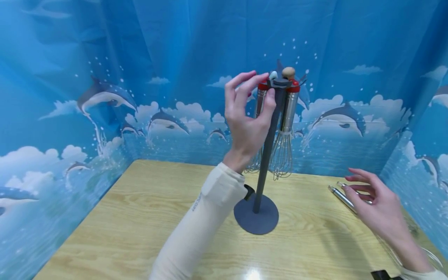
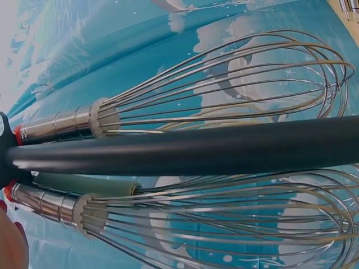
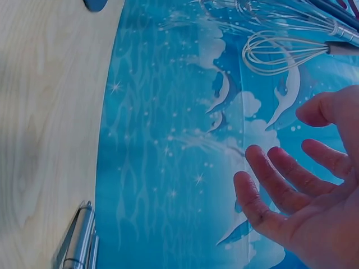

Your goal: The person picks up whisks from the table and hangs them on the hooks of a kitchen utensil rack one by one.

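A grey stand with a round base and a tall pole rises from the wooden table. Whisks with red-capped steel handles hang from its top hub: one on the right, another just behind my left thumb. My left hand is raised at the hub with loosely spread fingers, its thumb lying against the pole and nothing gripped. The left wrist view shows both whisks hanging free. My right hand hovers open, palm down, over steel utensil handles lying on the table.
A wooden knob and a mint-green handle also hang at the hub. Blue dolphin-print curtains close off the table on three sides. A black object sits at the near right edge. The steel handle lies close to the right curtain.
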{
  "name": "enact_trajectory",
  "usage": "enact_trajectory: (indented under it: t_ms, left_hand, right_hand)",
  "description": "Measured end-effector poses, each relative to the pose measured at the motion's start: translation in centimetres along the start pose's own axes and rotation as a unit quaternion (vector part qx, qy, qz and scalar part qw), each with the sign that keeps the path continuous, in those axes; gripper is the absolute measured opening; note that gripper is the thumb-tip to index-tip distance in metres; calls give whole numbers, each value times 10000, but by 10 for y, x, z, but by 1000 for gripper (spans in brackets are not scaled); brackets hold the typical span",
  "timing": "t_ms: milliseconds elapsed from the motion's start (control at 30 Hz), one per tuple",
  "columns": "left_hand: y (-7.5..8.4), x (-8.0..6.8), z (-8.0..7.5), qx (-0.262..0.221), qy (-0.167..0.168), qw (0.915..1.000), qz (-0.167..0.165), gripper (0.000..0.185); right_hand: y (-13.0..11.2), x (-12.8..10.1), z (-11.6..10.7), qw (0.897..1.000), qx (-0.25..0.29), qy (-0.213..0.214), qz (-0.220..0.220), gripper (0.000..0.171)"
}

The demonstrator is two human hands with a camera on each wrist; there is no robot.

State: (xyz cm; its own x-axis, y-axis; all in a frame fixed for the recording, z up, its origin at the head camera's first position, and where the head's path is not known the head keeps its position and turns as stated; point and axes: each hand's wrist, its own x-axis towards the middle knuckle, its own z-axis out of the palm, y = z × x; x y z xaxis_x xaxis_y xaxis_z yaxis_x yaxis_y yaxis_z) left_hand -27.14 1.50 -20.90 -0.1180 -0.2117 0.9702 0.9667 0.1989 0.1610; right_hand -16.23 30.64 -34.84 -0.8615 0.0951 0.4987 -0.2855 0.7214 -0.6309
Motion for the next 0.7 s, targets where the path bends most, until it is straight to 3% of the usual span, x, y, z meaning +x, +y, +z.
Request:
enact_trajectory:
  t_ms: [200,433,700]
  left_hand:
    - [-2,0,-3,-155,13,9993,-327,29]
    - [-1,-1,-5,-65,-250,9975,-661,33]
    - [1,0,-3,10,-346,9967,-741,29]
  right_hand:
    - [12,1,-4,9995,-282,-87,66,50]
    - [20,1,-8,9979,-598,-223,84,44]
    - [30,0,-11,9957,-811,-447,-4,40]
